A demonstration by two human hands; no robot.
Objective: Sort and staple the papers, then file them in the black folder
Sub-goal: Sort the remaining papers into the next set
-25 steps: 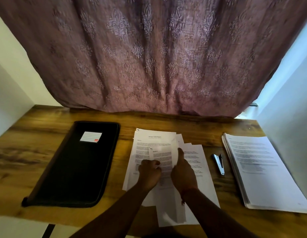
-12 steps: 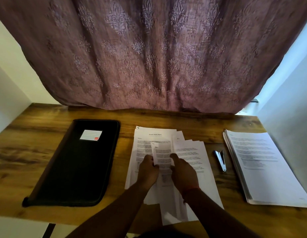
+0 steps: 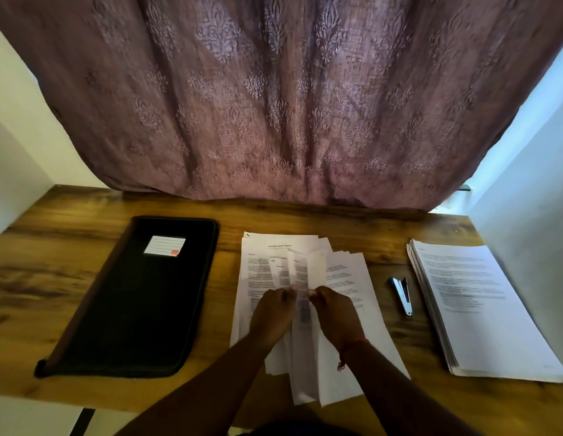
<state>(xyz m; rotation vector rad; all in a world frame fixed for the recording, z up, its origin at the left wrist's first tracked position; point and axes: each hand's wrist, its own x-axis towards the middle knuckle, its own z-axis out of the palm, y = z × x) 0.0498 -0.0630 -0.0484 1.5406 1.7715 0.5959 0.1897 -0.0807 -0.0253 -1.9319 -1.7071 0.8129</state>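
Several printed sheets (image 3: 346, 278) lie fanned out at the middle of the wooden desk. My left hand (image 3: 272, 313) and my right hand (image 3: 335, 313) sit close together over them and pinch a few raised, blurred sheets (image 3: 302, 272) between their fingertips. A closed black folder (image 3: 142, 297) with a white label lies flat on the left. The stapler (image 3: 402, 295) rests on the desk to the right of the fanned sheets, untouched. A thick paper stack (image 3: 481, 306) lies at the far right.
The wooden desk (image 3: 53, 278) has a purple patterned curtain (image 3: 274, 105) hanging along its back edge. White walls close in on the left and the right. The fanned sheets overhang the desk's near edge.
Both hands have drawn together at the middle of the fanned sheets. The sheet my right hand held up has come down, and several sheets now stand raised between the fingertips.
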